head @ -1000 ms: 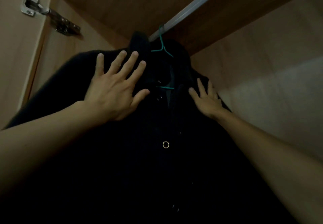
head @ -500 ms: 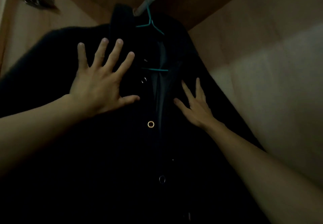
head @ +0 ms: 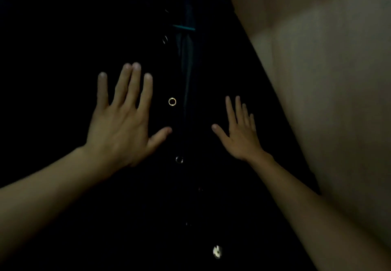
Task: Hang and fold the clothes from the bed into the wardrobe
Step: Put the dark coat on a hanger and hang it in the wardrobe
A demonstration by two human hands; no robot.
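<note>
A black buttoned garment [head: 63,37] hangs in front of me and fills most of the view. A row of round snap buttons [head: 172,101] runs down its front opening. A short piece of the teal hanger [head: 183,27] shows inside the opening near the top. My left hand [head: 124,120] lies flat on the left front panel with straight, spread fingers. My right hand [head: 239,131] lies flat on the right front panel, fingers straight. Neither hand holds anything.
The pale wooden side wall of the wardrobe [head: 328,80] stands close on the right, next to the garment's edge. The rest of the view is dark cloth.
Both hands have slid down the front of the garment, from the collar area to mid-chest. The view has tilted down, so the rail, hook and hinge are out of sight.
</note>
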